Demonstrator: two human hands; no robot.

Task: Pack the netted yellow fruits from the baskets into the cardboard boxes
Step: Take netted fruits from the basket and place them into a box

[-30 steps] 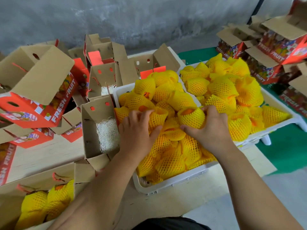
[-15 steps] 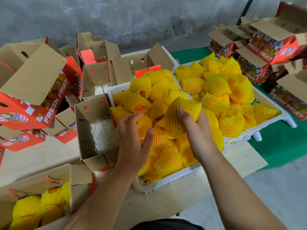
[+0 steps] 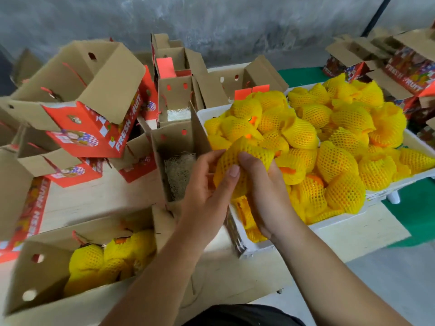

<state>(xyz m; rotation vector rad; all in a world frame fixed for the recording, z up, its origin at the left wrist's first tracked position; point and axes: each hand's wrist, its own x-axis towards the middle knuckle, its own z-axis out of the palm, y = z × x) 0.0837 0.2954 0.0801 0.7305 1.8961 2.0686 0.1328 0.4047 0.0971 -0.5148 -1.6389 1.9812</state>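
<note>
Both hands hold one netted yellow fruit [image 3: 244, 156] just above the near-left corner of the white basket [image 3: 254, 248]. My left hand [image 3: 207, 187] grips it from the left with thumb and fingers curled round it. My right hand [image 3: 263, 191] cups it from below and the right. Right beside it on the left stands an open cardboard box [image 3: 179, 147] with pale shredded filling inside. The basket is heaped with several netted fruits [image 3: 301, 135]. A second heaped basket [image 3: 419, 142] sits behind it to the right.
At the near left, an open cardboard box [image 3: 44, 274] holds several netted fruits. Red "FRESH FRUIT" boxes [image 3: 82, 128] are piled at the left and back, more [image 3: 404, 67] at the far right. Light wooden tabletop [image 3: 94, 198] lies between; a green mat [image 3: 419, 208] is at the right.
My right hand lifted a netted fruit out of the basket and carried it left toward the open box. My left hand left the pile and took hold of the same fruit.
</note>
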